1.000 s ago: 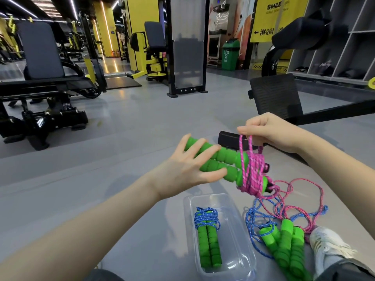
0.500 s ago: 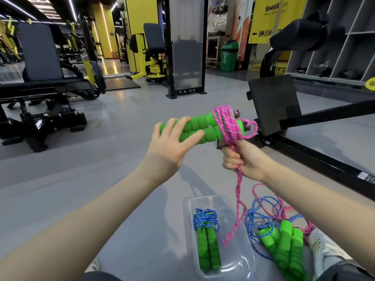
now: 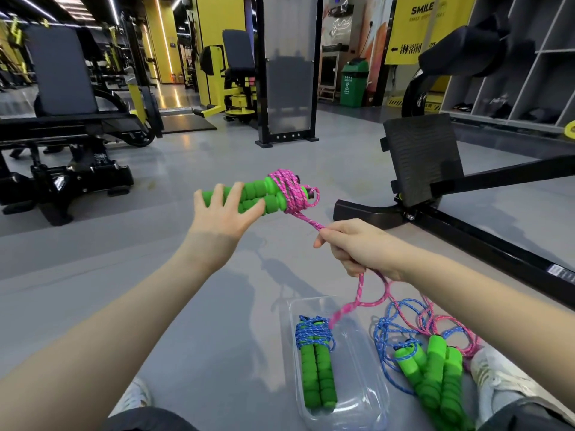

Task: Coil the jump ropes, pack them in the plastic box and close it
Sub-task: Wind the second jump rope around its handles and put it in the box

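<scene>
My left hand (image 3: 224,213) holds up two green foam handles (image 3: 258,197) side by side above the floor. Pink rope (image 3: 291,191) is wound in several turns round their right end. My right hand (image 3: 357,247) grips the same pink rope below and right of the coil, and the strand between runs taut. The loose pink tail (image 3: 357,303) hangs from that fist down over the clear plastic box (image 3: 367,387) on the floor. Inside the box lies a blue rope coiled round green handles (image 3: 315,365). No lid is visible.
Right of the box lies a loose tangle of blue and pink ropes with green handles (image 3: 435,368), against my right shoe (image 3: 497,377). A black machine with a foot plate (image 3: 420,157) and a floor bar (image 3: 485,241) stands to the right. A weight bench (image 3: 62,119) stands at the far left.
My left hand has lifted the handles higher. My right hand went from above the coil, under it, then out to the lower right, adding a turn and drawing the pink rope taut.
</scene>
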A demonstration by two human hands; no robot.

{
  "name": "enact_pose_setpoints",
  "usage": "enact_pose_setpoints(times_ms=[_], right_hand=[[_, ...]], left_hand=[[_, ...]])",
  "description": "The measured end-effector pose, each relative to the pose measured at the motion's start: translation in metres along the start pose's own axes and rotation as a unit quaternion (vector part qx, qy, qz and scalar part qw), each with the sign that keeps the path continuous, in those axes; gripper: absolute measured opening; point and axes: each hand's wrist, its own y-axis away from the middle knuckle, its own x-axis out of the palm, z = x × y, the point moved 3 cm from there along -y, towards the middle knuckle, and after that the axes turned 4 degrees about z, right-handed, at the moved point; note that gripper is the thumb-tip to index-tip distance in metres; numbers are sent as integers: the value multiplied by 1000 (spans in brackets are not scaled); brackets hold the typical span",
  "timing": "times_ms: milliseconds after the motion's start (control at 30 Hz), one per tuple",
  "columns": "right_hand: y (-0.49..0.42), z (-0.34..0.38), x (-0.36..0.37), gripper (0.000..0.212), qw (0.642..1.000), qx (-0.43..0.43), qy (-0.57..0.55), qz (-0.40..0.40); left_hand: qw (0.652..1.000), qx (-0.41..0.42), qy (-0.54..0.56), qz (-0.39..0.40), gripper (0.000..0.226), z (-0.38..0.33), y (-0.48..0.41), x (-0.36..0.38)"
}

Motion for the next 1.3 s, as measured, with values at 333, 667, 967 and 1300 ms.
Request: enact_pose_setpoints(times_ms=[333,667,967,1300], right_hand=[[20,29,-10,21,967,30,235,97],[33,72,-54,6,964,-175,197,-28],[17,22,-91,11,989,-121,-75,-38],[-1,-12,-68,26,940,-58,-327,-74]], left_hand=[[997,60,-41,-13,69,-8,6,4],[972,226,-8,-59,47,-51,9,-18],[941,257,89,-200,39,-71,-1,-45],[954,167,127,-214,50,-64,-13,-51]])
